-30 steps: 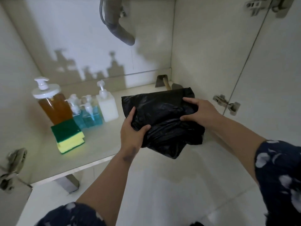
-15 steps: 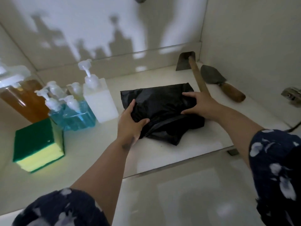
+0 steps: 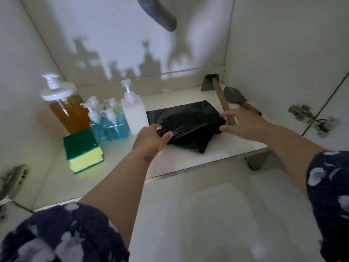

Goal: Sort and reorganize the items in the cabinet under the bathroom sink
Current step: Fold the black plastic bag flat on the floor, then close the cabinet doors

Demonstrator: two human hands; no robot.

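Observation:
A folded black plastic bag [image 3: 188,120] lies flat on the white cabinet floor [image 3: 122,167], mid-shelf. My left hand [image 3: 151,138] pinches its front left corner between thumb and fingers. At the bag's right edge my right hand [image 3: 243,123] has its fingers spread, the thumb just touching the plastic. To the left stand a large amber pump bottle [image 3: 69,112], several small blue pump bottles [image 3: 111,125] and a white pump bottle [image 3: 134,112]. A stack of green-and-yellow sponges [image 3: 83,150] sits in front of them.
A small hoe with a wooden handle [image 3: 221,95] and a hand trowel [image 3: 234,95] lie at the back right, close behind my right hand. A grey drain pipe [image 3: 160,14] hangs at the top. Door hinges [image 3: 311,120] flank the opening.
The bag went from being held in the air in front of the cabinet to lying on the shelf beside the white bottle. My right hand's fingers have spread and lifted off its top.

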